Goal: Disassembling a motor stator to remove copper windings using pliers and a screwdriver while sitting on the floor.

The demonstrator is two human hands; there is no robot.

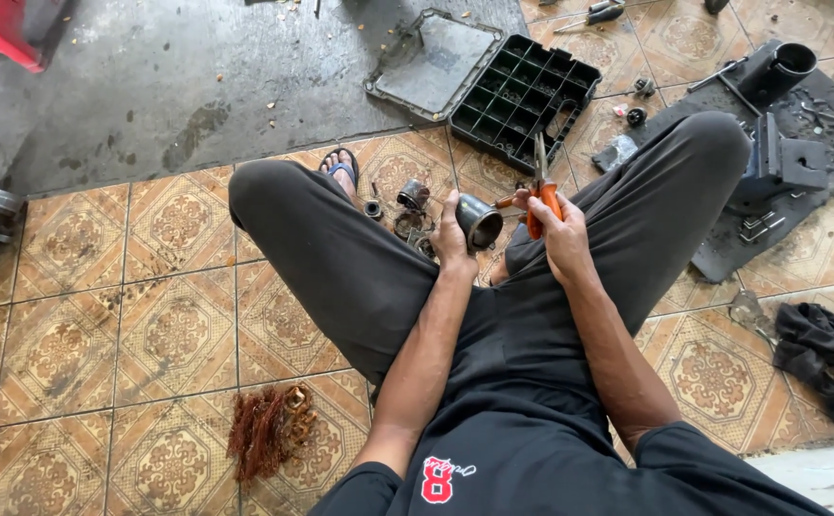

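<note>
Pulled copper: a tangled heap of copper wire [266, 432] is lying on the tiled floor [64, 354], well to the left of my left hand and back beside my hip; I am reading it as winding already stripped out.
Loose parts: small metal rings and housings [407, 212] are sitting just beyond my left hand, near my sandalled foot [341, 170].
Left hand [452, 239]: I am gripping a dark metal motor housing [479, 222], fingers wrapped round its side, open mouth turned toward my right hand.
Inside the housing: I cannot tell whether any wire is left in it.
Right hand [558, 227]: I am closing my fingers round orange-handled pliers [541, 196], tips pointing up and away, just beside the housing and not inside it.
Organizer case [522, 96]: lying open beyond both hands, compartments looking mostly bare.
Far right: a black mat [723, 244] with a bench vise [780, 162] is sitting past my right knee.
Progress, my judgement: well under way, this housing not yet finished.
</note>
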